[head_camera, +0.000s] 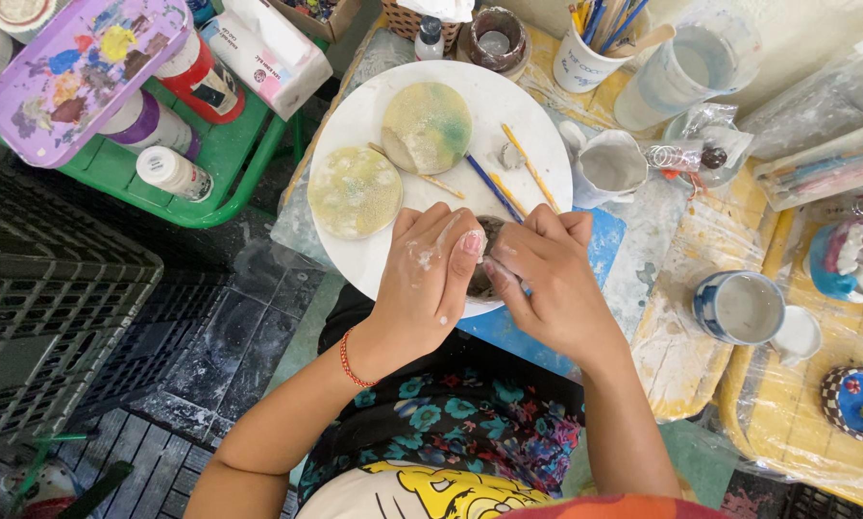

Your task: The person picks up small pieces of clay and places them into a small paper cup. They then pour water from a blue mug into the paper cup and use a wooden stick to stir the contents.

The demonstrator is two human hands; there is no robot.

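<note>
Hands meet at near edge of round white board (537,106): left hand (430,274) and right hand (545,279) both pinch small dark lump (487,252), probably clay, mostly hidden.

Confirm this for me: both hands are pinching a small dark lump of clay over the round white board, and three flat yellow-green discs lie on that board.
Not quite. The head view shows two flat yellow-green discs on the round white board, not three. The rest stands: the left hand and right hand pinch the small dark lump of clay over that board.
</note>
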